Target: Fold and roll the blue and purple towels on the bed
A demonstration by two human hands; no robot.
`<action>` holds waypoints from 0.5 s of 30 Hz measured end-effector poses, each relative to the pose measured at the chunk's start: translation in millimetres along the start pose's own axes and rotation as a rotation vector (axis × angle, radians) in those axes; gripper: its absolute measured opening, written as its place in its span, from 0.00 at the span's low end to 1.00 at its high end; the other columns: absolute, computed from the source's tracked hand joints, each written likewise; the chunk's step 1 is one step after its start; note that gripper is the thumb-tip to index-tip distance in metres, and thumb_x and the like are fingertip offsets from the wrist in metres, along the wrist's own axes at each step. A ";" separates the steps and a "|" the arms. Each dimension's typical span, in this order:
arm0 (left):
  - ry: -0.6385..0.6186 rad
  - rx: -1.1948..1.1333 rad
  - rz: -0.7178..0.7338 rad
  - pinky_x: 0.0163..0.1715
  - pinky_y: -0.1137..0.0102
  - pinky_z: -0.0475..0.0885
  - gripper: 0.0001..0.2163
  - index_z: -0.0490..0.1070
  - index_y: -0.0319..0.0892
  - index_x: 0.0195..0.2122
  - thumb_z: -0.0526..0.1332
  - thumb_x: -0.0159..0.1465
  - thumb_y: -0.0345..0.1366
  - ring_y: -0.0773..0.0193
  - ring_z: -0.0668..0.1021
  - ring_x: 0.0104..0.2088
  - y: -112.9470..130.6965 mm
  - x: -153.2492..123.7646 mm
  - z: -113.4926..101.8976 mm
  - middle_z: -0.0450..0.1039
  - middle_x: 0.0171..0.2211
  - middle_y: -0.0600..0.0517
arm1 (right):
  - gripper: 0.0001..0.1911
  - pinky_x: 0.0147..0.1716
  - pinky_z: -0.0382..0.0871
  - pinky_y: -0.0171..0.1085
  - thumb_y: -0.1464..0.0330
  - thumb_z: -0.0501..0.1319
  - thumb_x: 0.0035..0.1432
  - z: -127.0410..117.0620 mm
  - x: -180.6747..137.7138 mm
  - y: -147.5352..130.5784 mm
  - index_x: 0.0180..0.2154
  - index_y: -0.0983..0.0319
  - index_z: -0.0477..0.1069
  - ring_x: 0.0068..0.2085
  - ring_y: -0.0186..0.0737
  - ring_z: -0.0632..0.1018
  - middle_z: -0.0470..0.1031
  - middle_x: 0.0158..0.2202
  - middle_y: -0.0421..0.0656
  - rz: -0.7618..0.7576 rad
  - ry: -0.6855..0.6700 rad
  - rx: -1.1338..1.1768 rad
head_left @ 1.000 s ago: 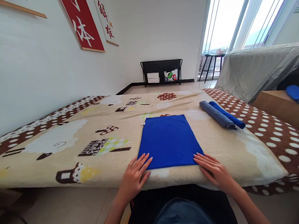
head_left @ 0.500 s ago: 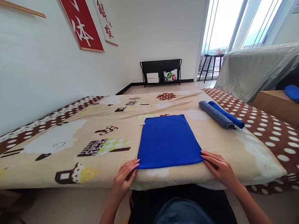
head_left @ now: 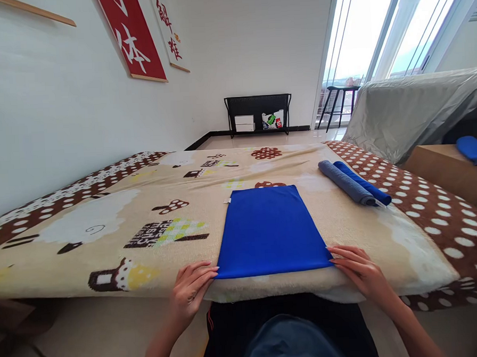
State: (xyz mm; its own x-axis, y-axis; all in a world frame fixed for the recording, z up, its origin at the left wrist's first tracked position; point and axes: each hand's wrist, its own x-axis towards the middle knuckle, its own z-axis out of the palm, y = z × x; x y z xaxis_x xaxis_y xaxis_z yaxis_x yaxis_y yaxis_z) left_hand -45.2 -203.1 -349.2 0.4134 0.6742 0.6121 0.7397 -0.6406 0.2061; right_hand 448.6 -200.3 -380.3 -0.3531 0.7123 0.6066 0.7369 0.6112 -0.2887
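Blue cloth (head_left: 271,232) lies spread flat before me on the patterned blanket (head_left: 187,266), close to its front edge. The fingers of my left hand (head_left: 190,290) are pinched together on the near left corner; those of my right hand (head_left: 361,270) are closed likewise on the near right one. Beyond my right hand, a grey-blue roll (head_left: 346,183) and a bright blue roll (head_left: 362,182) lie side by side.
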 end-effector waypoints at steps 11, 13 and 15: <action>-0.151 -0.015 -0.288 0.46 0.62 0.71 0.09 0.73 0.50 0.37 0.54 0.68 0.40 0.57 0.76 0.45 16.8 7.6 2.4 0.75 0.42 0.52 | 0.12 0.52 0.70 0.48 0.63 0.52 0.67 2.4 8.1 -12.2 0.36 0.55 0.72 0.58 0.47 0.72 0.69 0.61 0.42 0.159 -0.046 -0.015; -0.135 0.014 -0.336 0.45 0.60 0.70 0.09 0.72 0.48 0.36 0.53 0.68 0.39 0.56 0.76 0.44 19.3 9.3 10.7 0.75 0.41 0.51 | 0.11 0.50 0.69 0.48 0.64 0.52 0.66 8.3 9.9 -13.6 0.34 0.56 0.70 0.57 0.47 0.73 0.71 0.59 0.42 0.189 -0.029 -0.069; -0.085 0.063 -0.378 0.44 0.59 0.69 0.08 0.71 0.47 0.34 0.53 0.67 0.39 0.55 0.75 0.43 20.7 9.3 20.7 0.74 0.40 0.50 | 0.09 0.48 0.68 0.48 0.65 0.53 0.65 14.2 10.2 -13.9 0.32 0.57 0.67 0.56 0.47 0.73 0.72 0.58 0.43 0.214 -0.005 -0.120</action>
State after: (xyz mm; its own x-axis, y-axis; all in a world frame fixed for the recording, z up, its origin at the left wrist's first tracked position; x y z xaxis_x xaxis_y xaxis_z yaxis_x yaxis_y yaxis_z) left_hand -15.1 -202.5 -355.0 0.1459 0.8881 0.4359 0.8785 -0.3189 0.3558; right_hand 426.5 -196.7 -380.6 -0.1847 0.8229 0.5373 0.8585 0.4013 -0.3195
